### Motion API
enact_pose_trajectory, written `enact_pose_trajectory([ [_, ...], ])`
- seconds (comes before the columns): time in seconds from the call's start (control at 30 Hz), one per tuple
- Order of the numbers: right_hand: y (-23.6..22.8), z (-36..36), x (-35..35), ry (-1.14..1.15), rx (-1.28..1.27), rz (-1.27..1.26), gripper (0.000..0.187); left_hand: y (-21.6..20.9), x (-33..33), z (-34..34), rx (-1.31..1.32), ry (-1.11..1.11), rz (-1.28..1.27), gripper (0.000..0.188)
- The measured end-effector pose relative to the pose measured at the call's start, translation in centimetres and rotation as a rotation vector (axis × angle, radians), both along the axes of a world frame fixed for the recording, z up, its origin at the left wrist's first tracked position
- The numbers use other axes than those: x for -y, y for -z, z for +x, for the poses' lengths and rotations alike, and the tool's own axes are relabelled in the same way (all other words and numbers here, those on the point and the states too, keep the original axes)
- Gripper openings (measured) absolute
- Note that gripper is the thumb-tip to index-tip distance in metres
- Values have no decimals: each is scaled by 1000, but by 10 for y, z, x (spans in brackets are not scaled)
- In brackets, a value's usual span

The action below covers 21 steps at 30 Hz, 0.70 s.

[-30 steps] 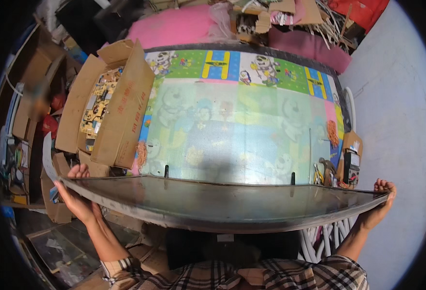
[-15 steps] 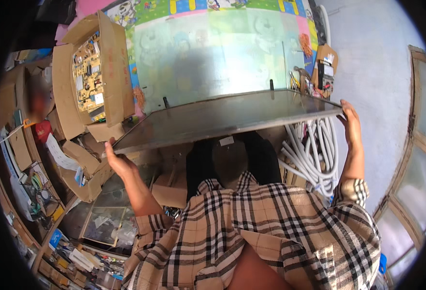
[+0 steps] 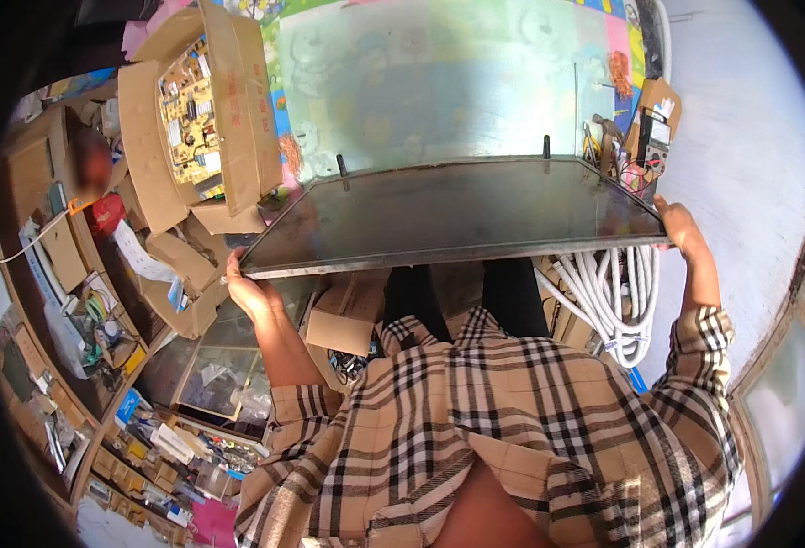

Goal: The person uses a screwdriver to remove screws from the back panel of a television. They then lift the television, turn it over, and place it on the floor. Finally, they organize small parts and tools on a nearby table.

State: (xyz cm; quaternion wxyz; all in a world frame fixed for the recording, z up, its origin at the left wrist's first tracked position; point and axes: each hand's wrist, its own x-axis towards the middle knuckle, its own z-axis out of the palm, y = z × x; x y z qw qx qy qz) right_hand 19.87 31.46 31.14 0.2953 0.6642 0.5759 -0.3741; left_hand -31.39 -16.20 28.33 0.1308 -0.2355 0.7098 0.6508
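A wide, flat, dark screen panel (image 3: 476, 208), looking like a flat television, spans the space in front of me with its glossy face up. My left hand (image 3: 249, 285) grips its near left corner, thumb at the edge and fingers beneath. At the near right corner my right hand (image 3: 678, 225) grips it the same way; its fingers are partly hidden by the frame. Two short black feet (image 3: 341, 165) stick up past the far edge. Beyond that edge is a work table (image 3: 439, 100) under a pale, see-through cover.
At the left, an open cardboard box (image 3: 243, 119) holds yellow circuit boards (image 3: 190, 123). A hammer (image 3: 611, 135) and a multimeter (image 3: 654, 160) lie by the right table edge. Coiled white tubing (image 3: 617, 306) hangs below the panel's right end. Cluttered shelves (image 3: 101, 365) line the left; a wall stands right.
The panel's near edge has come down and levelled, so more of its face shows. Both hands moved with it, still gripping the corners. My view has shifted slightly left.
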Motion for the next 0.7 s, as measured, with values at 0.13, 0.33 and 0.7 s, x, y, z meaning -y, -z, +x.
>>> enact_pose_trajectory([
  [0.13, 13, 38, 15, 8, -14, 31, 67, -21, -4, 13, -52, 11, 29, 29],
  [0.33, 40, 122, 39, 94, -26, 29, 65, -64, -56, 31, -174, 128, 29, 29],
  [0.7, 75, 197, 118, 121, 6, 54, 70, -78, -144, 1, -298, 352, 49, 24],
])
